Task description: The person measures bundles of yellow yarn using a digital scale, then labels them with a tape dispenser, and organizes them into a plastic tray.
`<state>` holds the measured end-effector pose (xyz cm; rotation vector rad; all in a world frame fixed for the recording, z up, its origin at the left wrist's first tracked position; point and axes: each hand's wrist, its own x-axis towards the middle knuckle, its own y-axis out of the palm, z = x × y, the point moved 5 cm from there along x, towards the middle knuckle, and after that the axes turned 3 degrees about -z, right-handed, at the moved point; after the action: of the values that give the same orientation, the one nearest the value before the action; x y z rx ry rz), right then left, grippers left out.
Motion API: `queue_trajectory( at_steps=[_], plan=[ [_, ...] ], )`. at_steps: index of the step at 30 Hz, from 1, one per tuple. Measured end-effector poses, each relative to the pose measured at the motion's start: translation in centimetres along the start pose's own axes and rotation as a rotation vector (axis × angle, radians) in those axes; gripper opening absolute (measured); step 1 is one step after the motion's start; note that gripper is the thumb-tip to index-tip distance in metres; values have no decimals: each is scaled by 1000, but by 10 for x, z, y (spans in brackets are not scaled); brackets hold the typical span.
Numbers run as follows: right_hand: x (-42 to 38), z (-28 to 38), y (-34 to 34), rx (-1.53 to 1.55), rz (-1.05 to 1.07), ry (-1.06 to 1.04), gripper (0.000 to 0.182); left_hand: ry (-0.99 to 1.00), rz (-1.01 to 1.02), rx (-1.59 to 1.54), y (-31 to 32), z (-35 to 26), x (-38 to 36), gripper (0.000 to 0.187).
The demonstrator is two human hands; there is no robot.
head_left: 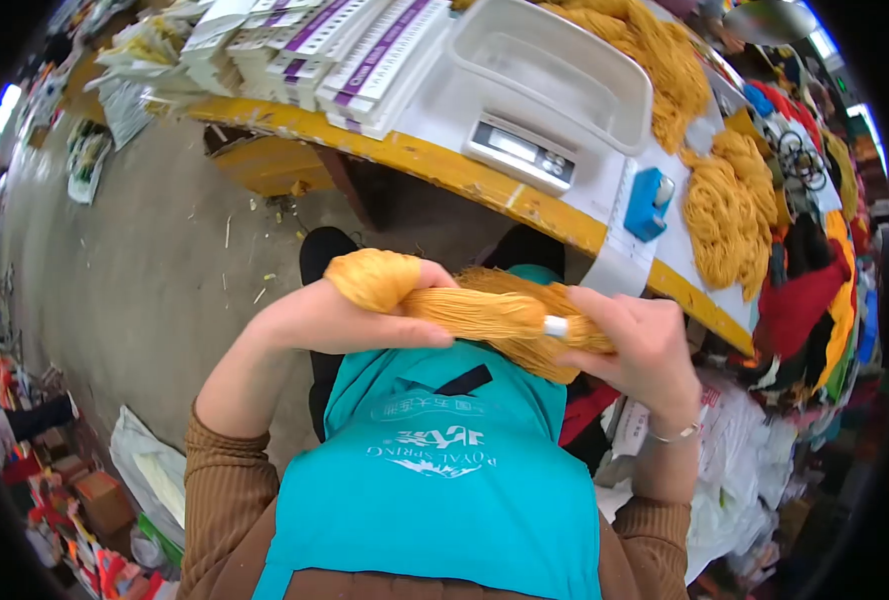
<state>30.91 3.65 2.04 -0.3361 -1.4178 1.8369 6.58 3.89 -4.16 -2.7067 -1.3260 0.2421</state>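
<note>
A golden-yellow yarn skein [480,312] stretches across my lap between both hands, with a small white band [557,326] around its right part. Its bulging left end loops over my left hand [330,318], whose fingers close around the strands. At the other end my right hand [650,345] grips the yarn just past the white band, thumb and fingers pinched on it. Beneath the skein, more loose yellow yarn [535,360] lies on my turquoise apron [440,510]. My left fingertips are partly hidden by the yarn.
The yellow-edged table [535,212] ahead carries a digital scale [520,152], a clear plastic bin [555,70], a blue tape dispenser [650,203], stacked white-and-purple boxes [375,60], yarn hanks [730,210] and scissors [800,155]. Plastic bags [735,470] sit at my right.
</note>
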Motion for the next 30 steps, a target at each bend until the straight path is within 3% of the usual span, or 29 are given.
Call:
queue_trajectory(
  at_steps=[1, 2, 4, 8, 13, 15, 17, 18, 20, 21, 23, 24, 26, 28, 30],
  plan=[
    [-15, -7, -11, -55, 28, 73, 39, -130, 57, 102, -5, -6, -2, 31],
    [-33, -14, -21, -108, 56, 146, 37, -88, 47, 109, -7, -5, -3, 30],
    [-70, -26, -52, -250, -88, 222, 33, -73, -2, 73, -14, 12, -5, 27],
    [-164, -55, -102, -78, -354, 695, 26, -153, -132, 158, -41, 19, -15, 25],
    [-308, -106, -119, 3, -524, 902, 21, -158, -168, 137, -49, 33, -26, 24],
    [-368, -128, -101, 188, -406, 1187, 31, -218, -106, 97, -44, 34, -26, 33],
    [-391, -129, -73, -351, 22, 1168, 52, -114, -106, 127, -38, 24, -23, 45],
    [-392, -127, -65, -402, 192, 1296, 69, -107, -55, 114, -41, 35, -25, 52],
    [-357, -132, -47, -237, -31, 1144, 66, 46, -153, -56, -30, 18, -17, 64],
    [-326, -130, -38, -141, -122, 1088, 61, 136, -101, -129, -30, 11, -14, 52],
    [-232, -119, -7, 183, -297, 1009, 58, 274, -129, 92, -24, -7, -8, 53],
    [-172, -100, 7, 314, -356, 848, 59, 325, -133, 226, -19, -15, -4, 55],
    [-72, -56, 38, 453, -285, 579, 64, 422, -170, 428, -7, -25, -2, 57],
    [15, 2, 67, 690, -123, 225, 75, 399, -217, 673, 0, -33, -5, 64],
    [60, 50, 106, 1019, 36, -30, 69, 382, -266, 835, -5, -39, -14, 68]
  ],
)
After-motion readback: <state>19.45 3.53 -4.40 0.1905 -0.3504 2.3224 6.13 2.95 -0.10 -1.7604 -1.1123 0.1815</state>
